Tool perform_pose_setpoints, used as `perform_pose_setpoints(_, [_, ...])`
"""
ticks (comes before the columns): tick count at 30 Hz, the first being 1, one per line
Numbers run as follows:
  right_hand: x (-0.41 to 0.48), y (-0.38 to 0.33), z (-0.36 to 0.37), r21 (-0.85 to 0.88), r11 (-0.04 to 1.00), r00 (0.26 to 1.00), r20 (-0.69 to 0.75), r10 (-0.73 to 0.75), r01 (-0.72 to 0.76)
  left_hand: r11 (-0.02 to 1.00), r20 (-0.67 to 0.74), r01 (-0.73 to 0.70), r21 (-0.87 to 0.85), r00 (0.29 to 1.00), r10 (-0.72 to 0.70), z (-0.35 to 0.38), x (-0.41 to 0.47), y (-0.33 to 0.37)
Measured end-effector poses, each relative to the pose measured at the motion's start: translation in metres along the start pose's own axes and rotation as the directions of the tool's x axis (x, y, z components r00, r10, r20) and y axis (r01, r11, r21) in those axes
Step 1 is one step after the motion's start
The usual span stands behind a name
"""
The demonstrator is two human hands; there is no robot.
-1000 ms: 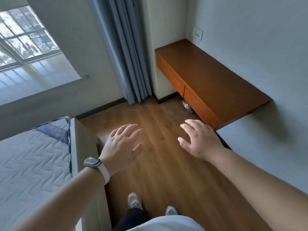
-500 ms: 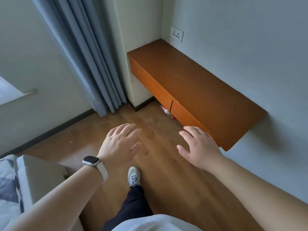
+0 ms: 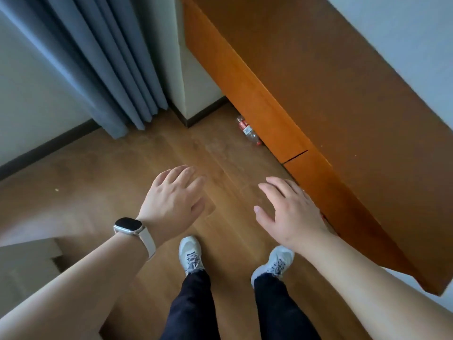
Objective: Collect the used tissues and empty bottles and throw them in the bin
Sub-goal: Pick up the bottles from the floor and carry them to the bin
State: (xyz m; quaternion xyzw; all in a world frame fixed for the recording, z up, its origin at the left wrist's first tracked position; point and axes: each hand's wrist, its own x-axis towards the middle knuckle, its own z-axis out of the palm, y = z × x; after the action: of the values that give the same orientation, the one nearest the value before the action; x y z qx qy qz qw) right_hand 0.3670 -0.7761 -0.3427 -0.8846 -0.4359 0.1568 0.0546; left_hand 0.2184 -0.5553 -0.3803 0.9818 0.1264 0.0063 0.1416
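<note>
A clear plastic bottle [image 3: 248, 130] with a red label lies on its side on the wooden floor, partly under the front edge of the wall-mounted wooden desk [image 3: 318, 99]. My left hand [image 3: 175, 201], with a watch on the wrist, hovers palm down with fingers apart, well short of the bottle. My right hand [image 3: 291, 212] is also open and holds nothing, close to the desk's front edge. No tissue and no bin are in view.
Blue-grey curtains [image 3: 103, 69] hang at the left beside a wall corner [image 3: 181, 69]. A pale bed corner [image 3: 27, 263] sits at the lower left. My two feet in grey shoes [image 3: 192, 255] stand on the wooden floor [image 3: 122, 173] below my hands.
I have stepped forward toward the desk and the view has tilted down. The bottle is now closer and larger. The window and mattress have left the view. Both hands stay open and empty.
</note>
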Motion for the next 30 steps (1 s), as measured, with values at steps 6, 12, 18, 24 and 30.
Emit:
perform_pose_setpoints(6, [0.061, 0.072, 0.160, 0.053, 0.995, 0.996, 0.025, 0.089, -0.090, 0.999, 0.085, 0.044, -0.031, 0.996, -0.042, 0.171, 0.045, -0.028])
perform_pose_setpoints(12, [0.108, 0.169, 0.315, -0.003, 0.986, 0.985, 0.046, 0.167, -0.167, 1.000, 0.125, 0.010, -0.027, 0.992, -0.007, 0.345, 0.100, -0.047])
perform_pose_setpoints(18, [0.139, 0.268, 0.425, -0.072, 0.967, 0.967, 0.052, 0.249, -0.245, 0.996, 0.065, -0.086, -0.031, 0.994, 0.087, 0.487, 0.168, -0.064])
perform_pose_setpoints(24, [0.160, 0.361, 0.486, -0.086, 0.921, 0.923, 0.018, 0.383, -0.381, 0.969, 0.029, -0.246, 0.014, 0.969, 0.246, 0.582, 0.244, -0.076])
perform_pose_setpoints(30, [0.160, 0.449, 0.529, -0.132, 0.823, 0.831, -0.010, 0.556, -0.552, 0.960, -0.042, -0.279, 0.022, 0.959, 0.280, 0.650, 0.309, -0.066])
